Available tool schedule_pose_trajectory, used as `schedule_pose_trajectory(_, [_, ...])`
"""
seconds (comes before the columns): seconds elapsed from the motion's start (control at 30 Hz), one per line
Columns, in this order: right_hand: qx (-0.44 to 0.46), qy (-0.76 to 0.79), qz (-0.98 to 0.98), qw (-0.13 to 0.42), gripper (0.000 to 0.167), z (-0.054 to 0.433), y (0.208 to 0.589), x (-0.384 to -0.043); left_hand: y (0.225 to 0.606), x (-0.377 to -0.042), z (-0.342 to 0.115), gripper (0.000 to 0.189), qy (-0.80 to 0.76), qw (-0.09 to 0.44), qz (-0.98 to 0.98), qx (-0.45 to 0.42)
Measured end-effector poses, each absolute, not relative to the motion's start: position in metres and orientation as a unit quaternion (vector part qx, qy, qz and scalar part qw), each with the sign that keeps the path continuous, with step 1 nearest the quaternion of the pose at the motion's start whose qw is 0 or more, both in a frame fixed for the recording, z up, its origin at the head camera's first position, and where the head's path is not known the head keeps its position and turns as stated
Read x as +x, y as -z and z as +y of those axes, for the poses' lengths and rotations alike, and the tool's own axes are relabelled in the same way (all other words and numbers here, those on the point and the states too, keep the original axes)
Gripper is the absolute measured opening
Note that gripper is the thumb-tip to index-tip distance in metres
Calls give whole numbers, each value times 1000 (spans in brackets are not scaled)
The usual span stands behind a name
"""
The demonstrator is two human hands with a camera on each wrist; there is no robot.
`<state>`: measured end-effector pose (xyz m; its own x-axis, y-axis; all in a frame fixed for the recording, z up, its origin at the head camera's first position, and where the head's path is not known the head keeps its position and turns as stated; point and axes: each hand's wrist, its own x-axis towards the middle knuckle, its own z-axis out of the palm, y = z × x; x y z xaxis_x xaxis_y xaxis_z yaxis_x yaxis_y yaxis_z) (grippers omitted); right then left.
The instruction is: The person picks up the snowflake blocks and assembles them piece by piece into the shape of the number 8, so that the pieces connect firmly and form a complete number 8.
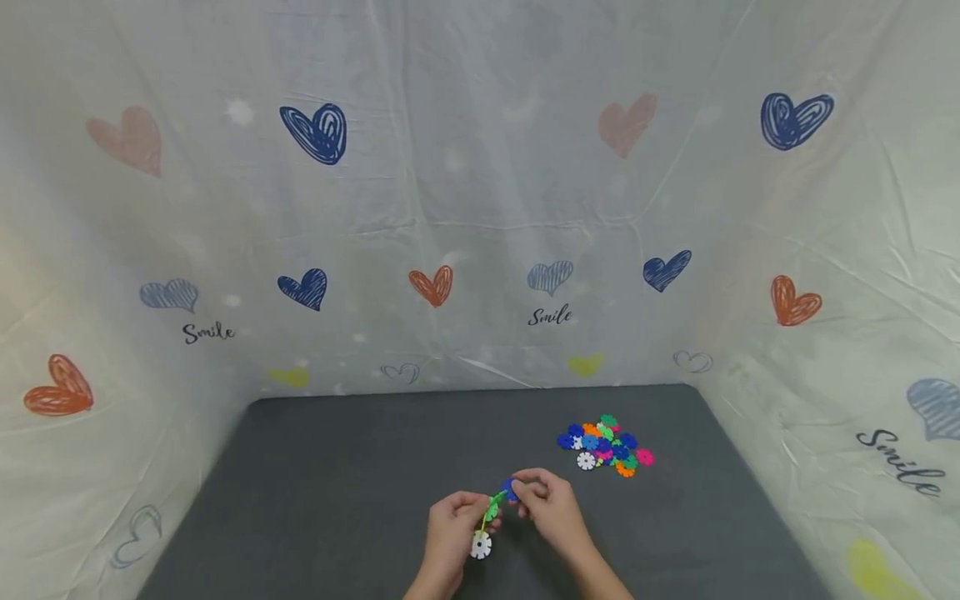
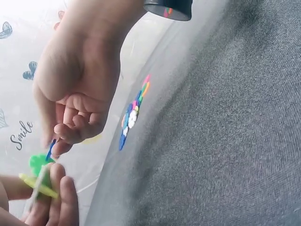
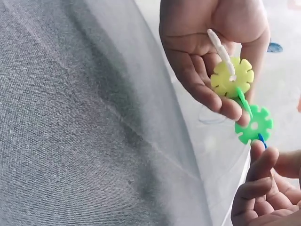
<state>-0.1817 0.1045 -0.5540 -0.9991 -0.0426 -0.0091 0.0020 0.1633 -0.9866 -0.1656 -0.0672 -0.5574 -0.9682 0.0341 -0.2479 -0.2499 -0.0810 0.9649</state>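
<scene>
Chain [image 1: 492, 507] of slotted discs slants from beside the left hand [image 1: 450, 527] up to the right hand [image 1: 553, 507], above the worktop [image 1: 337, 483]. Leftmost, the left hand grasps the chain; whether it grips the yellow disc [image 3: 242, 73] or a green one cannot be told. Just right of that hand, at the chain's near end, hangs the white disc [image 1: 485, 550], interlocked with the yellow one. Two green discs [image 3: 263, 125] follow, across the short gap between the hands. The blue disc [image 1: 508, 487] forms the far end, pinched by the right hand. Beyond the right hand, farther right and well apart, a pile [image 1: 603, 443] of coloured discs lies on the worktop.
</scene>
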Motion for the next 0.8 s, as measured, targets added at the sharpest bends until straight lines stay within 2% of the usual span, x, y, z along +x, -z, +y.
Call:
schedule_pose_trajectory(0.23, [-27, 637, 770, 16, 16, 107, 557, -184, 552, -168, -62, 27, -671, 132, 729, -35])
schedule_pose_trajectory(0.43, [-38, 644, 764, 23, 20, 105, 554, -180, 554, -170, -59, 25, -674, 102, 730, -44])
schedule_pose_trajectory(0.57, [-38, 639, 768, 17, 29, 107, 558, -183, 559, -170, -62, 22, -674, 76, 732, -64])
schedule_pose_trajectory(0.63, [-30, 616, 787, 3, 31, 114, 561, -190, 560, -170, -64, 22, -672, 68, 734, -77])
schedule_pose_trajectory(0.8, [30, 484, 872, -72, 30, 150, 576, -214, 556, -173, -67, 24, -679, 76, 726, -84])
